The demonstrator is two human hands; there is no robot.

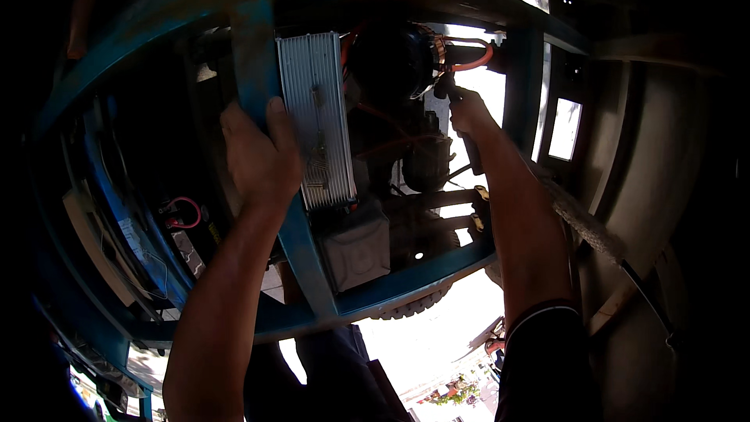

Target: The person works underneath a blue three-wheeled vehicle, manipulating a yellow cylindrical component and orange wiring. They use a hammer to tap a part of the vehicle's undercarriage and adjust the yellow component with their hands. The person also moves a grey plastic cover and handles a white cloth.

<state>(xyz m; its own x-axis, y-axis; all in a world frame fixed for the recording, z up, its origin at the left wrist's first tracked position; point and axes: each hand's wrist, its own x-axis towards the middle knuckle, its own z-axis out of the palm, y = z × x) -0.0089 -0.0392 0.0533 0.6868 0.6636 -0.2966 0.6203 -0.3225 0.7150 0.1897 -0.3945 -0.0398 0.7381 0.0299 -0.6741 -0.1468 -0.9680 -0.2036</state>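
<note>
My left hand (264, 158) lies over a teal metal crossbar (254, 55), with the thumb on one side and the fingers on the other, gripping it. Right beside the thumb is a silver finned metal box (312, 109). My right hand (471, 115) is closed around a dark tool (473, 155) whose lower end sticks out below the fist. The tool's upper end is at the end of a round black motor (391, 59) with copper-coloured parts and an orange cable (475, 61). Shadow hides the tool's exact kind and whether it touches the motor.
A teal frame (422, 273) surrounds the parts. Below the finned box sits a grey square cover (357, 250). A smaller dark cylindrical part (426, 160) is under the motor. To the left are a blue panel (133, 211) and a pink cable (186, 212). A tyre (414, 305) shows beneath.
</note>
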